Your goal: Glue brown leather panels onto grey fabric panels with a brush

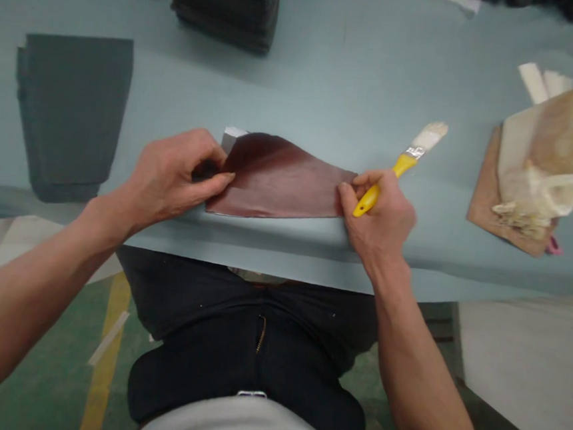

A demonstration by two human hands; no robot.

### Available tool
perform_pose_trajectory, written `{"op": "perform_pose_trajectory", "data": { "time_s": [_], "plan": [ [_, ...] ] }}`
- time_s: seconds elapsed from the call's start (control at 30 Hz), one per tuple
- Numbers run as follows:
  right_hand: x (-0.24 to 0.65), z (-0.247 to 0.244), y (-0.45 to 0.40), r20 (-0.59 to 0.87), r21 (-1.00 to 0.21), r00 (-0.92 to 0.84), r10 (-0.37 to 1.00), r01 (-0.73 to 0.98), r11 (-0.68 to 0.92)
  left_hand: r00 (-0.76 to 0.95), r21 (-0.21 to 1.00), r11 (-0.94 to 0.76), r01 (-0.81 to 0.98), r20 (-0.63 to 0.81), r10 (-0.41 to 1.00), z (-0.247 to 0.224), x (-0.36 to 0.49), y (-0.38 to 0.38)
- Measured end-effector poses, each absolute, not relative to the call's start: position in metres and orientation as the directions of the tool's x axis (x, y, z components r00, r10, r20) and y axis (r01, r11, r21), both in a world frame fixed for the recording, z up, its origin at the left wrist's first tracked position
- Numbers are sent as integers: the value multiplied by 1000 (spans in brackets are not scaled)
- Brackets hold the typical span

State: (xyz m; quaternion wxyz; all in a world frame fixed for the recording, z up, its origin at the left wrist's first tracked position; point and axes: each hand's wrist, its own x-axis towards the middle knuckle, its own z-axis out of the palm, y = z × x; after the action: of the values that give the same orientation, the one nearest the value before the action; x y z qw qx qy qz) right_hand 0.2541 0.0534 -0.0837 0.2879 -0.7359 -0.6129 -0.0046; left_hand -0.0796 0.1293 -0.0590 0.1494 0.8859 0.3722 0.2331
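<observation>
A reddish-brown, leather-like piece (279,181) lies near the table's front edge, its upper left part bulging upward. My left hand (180,172) pinches its left end between thumb and fingers. At the piece's narrower right end, my right hand (381,213) grips the edge with the thumb. That same hand also carries a flat paintbrush (405,164) with a yellow handle, its pale bristles pointing up and to the right. A small white corner (233,134) of something shows behind the piece's upper left. The fingertips under the piece are hidden.
Dark flat pieces (74,116) lie stacked at the left on the blue-grey table surface (347,93). A taller dark stack (225,2) stands at the back. To the right, a glue-crusted, pale container (553,145) rests on a brown board (484,192), beside white strips (533,83).
</observation>
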Motion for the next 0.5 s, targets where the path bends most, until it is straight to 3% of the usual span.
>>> {"op": "perform_pose_trajectory", "data": {
  "time_s": [0.4,0.5],
  "plan": [
    [261,-78,53,417,-521,255,873,854,0,607,461,-673,578,308,732,-62,-80,131],
    [263,-71,50,467,-495,264,844,869,3,584,481,-652,586,308,751,-62,-78,130]
  ]
}}
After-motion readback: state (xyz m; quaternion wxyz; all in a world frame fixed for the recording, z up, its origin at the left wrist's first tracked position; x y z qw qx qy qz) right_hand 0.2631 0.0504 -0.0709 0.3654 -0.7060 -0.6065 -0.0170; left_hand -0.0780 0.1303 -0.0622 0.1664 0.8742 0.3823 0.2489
